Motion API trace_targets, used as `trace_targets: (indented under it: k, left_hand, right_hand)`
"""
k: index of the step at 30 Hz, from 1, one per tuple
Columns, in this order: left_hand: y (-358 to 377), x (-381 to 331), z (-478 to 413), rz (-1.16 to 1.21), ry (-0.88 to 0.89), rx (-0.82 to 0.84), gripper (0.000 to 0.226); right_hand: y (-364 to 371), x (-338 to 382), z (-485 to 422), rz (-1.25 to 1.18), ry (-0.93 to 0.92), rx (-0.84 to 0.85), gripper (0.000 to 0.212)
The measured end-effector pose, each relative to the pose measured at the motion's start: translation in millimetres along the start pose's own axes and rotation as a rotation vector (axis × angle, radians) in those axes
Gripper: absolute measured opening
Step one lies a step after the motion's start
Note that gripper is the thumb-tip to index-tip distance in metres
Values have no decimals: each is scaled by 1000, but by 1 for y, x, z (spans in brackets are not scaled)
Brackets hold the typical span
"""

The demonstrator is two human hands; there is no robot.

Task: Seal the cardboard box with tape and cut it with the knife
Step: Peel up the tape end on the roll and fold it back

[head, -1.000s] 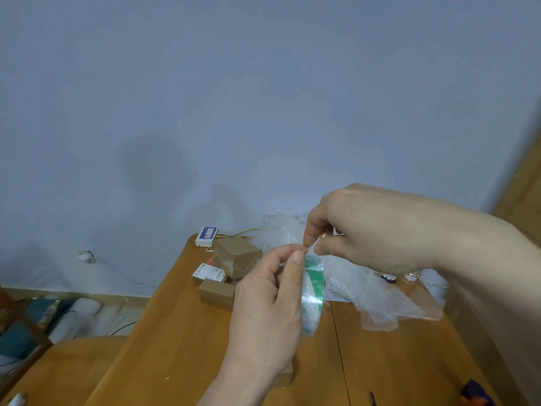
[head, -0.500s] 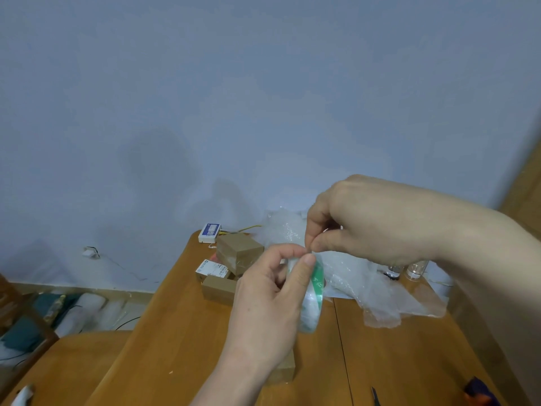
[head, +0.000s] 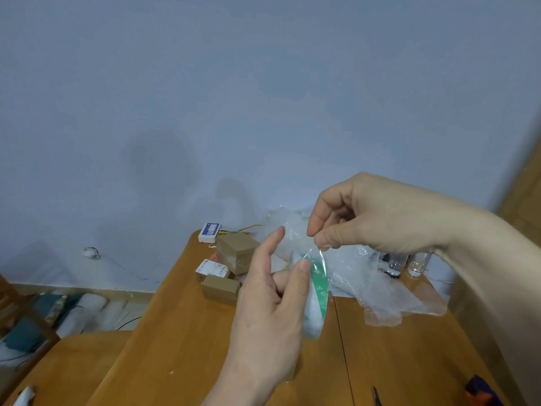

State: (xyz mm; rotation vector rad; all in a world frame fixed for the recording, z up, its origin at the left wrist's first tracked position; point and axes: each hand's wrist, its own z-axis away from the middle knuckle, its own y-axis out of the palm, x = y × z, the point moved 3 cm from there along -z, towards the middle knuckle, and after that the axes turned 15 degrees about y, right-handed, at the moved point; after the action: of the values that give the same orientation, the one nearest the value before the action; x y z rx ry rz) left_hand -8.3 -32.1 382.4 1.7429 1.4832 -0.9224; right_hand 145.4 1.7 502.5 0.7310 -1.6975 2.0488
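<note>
Above the table (head: pixel 181 332), the roll (head: pixel 317 300) is gripped upright by the left hand (head: pixel 272 312); its free end (head: pixel 314 256), pinched by the right hand (head: pixel 377 218), rises up-right from the roll.

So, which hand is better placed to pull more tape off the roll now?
The right hand. Its thumb and forefinger already pinch the clear free end of the tape, just above the tape roll, while the left hand is occupied holding that roll.

Clear tape roll (head: pixel 314 300) with green core, edge-on, free end (head: pixel 317 256) lifted.
</note>
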Motion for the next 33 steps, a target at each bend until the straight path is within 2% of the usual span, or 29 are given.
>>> trace_targets:
  k: [5,11,15,17,20,21,23,24,25,29,33]
  left_hand:
    - [2,2,3,11,15,73,58]
    - [5,4,4,60,-26,87,58]
    - [10,-3,6,49,-6,137,59]
    - [12,-6,6,75,14,135,61]
    - [12,-6,5,172,-14,90,60]
    - [12,-8,4,203,-14,80,59]
    - [13,-12,3,184,31,94,59]
    - [15,-12,2,156,52,110,57]
    - [16,-11,1,142,59,123,55]
    - [21,8,2,118,28,152,57]
    - [24,31,6,92,-44,115,55]
  right_hand:
    - [8,-12,-1,-63,25,-2,7]
    - [17,-23,-4,-158,9,-66,8]
    - [21,-38,-9,-211,41,-153,16]
    - [22,-49,-10,-324,72,-238,16]
    - [20,-63,2,-625,114,-429,14]
    - [23,-63,9,-665,122,-408,21]
    - [40,-56,22,-625,130,-216,56]
    - [51,-50,27,-582,121,-127,65]
    - [62,-45,28,-574,103,-79,66]
    - [81,-55,17,-776,129,-179,22]
    - [100,-71,8,-860,254,-248,10]
